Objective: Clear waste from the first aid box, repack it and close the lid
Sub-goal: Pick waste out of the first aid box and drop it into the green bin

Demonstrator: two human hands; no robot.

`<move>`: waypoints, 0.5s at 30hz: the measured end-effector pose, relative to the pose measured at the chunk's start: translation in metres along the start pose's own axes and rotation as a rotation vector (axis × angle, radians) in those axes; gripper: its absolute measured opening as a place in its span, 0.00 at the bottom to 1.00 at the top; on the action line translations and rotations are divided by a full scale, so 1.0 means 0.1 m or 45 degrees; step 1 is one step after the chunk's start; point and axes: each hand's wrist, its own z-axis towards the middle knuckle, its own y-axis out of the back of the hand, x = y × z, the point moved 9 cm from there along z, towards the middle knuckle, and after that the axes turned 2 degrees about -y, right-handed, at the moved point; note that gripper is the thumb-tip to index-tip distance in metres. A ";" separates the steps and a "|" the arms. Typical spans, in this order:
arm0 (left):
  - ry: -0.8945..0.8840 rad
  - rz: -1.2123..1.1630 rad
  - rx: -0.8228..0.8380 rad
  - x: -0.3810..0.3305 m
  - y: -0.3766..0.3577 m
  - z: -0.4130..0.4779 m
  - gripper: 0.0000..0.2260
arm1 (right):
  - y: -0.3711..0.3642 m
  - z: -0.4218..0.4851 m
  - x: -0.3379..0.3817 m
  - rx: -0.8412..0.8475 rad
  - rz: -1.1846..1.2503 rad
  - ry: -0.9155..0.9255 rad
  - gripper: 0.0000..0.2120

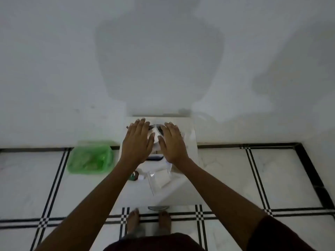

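The first aid box (189, 137) is a clear, pale container on a small white table (179, 194), close to the wall. My left hand (138, 140) and my right hand (173, 142) lie flat over its top, fingers spread, palms down, side by side. White contents (155, 137) and something dark show in the gap between the hands. In front of the box lie a clear plastic packet (159, 180), a small green-and-white bottle (135, 176) and a dark flat item (154, 158). Whether the lid is down I cannot tell.
A green plastic bag (90, 158) sits on the floor to the left of the table, against the wall. The floor is white tile with black lines. My bare feet (133, 221) stand at the table's near edge.
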 end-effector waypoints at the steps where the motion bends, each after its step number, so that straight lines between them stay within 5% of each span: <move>1: 0.023 -0.008 0.027 0.02 -0.08 -0.03 0.20 | -0.05 -0.01 -0.03 0.013 0.009 0.006 0.19; 7: 0.136 -0.050 -0.012 0.04 -0.21 -0.12 0.15 | -0.20 0.10 -0.09 0.077 -0.034 -0.009 0.16; 15: 1.079 -0.495 0.452 0.44 -1.14 -1.08 0.14 | -0.85 0.09 -0.09 0.653 -0.335 0.054 0.16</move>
